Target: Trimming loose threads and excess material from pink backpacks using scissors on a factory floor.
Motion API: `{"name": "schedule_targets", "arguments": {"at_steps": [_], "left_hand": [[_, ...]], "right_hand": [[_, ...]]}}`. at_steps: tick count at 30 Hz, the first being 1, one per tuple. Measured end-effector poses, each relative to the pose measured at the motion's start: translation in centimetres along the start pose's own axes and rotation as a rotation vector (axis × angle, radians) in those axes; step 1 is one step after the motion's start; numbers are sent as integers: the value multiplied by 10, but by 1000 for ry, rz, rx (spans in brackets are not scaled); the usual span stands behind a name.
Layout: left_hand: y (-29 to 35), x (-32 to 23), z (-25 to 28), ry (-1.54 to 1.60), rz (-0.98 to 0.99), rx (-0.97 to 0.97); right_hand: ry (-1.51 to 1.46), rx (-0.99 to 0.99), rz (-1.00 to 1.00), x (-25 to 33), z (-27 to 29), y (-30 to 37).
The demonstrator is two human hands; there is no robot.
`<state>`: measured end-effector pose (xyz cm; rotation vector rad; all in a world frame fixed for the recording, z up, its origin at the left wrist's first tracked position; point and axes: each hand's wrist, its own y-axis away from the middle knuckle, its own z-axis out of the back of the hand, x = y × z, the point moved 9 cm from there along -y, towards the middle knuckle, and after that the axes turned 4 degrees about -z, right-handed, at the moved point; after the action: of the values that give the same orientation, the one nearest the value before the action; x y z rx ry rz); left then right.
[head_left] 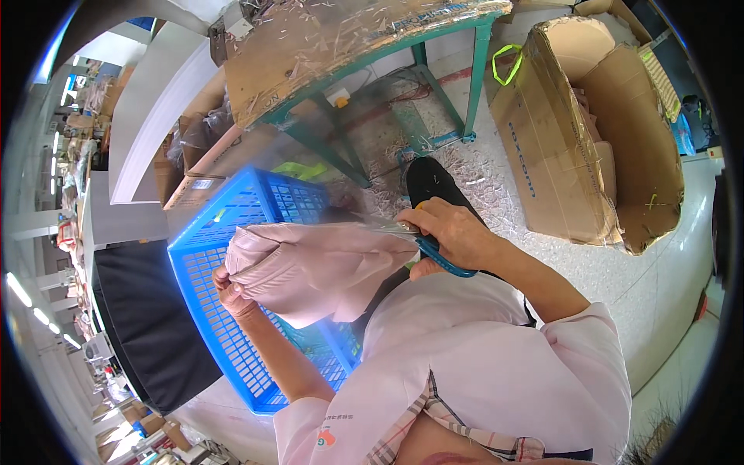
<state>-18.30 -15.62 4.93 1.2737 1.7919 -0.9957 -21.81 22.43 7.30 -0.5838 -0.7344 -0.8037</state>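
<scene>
- Pink garment (314, 267): I read it as light, soft and limp, a folded fabric piece inside a thin clear film; it sags between its two supports and keeps no shape of its own. It is held in the air above the blue plastic crate (225, 310), in front of my chest.
- Where to hold: I judge the bunched end and the taut edge to be the sound places; the glossy film looks slippery, so a pinch through gathered folds holds better than a flat palm.
- Left hand (230, 291): its grip is closed on the garment's left end, fingers curled into the folds.
- Right hand (453, 232): its grip is closed around the blue-handled scissors (434, 252), whose blades meet the garment's right edge; I cannot tell how far the blades are apart.
- Surroundings: an open cardboard box (597, 139) stands to the right, a green-framed desk (364, 46) ahead, and the floor is littered with offcuts.
</scene>
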Motion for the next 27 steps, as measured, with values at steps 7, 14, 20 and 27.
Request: {"name": "schedule_targets", "arguments": {"at_steps": [7,14,20,27], "left_hand": [[0,3,1,7,24,16],[0,3,1,48,19,6],[0,5,4,88,13,21],[-1,6,-6,108,24,100]], "right_hand": [[8,-79,95,7,-1,-5],[-22,-170,155,10,0,-5],[-50,-8,10,2,-8,-11],[49,1,7,-2,-7,-18]]}}
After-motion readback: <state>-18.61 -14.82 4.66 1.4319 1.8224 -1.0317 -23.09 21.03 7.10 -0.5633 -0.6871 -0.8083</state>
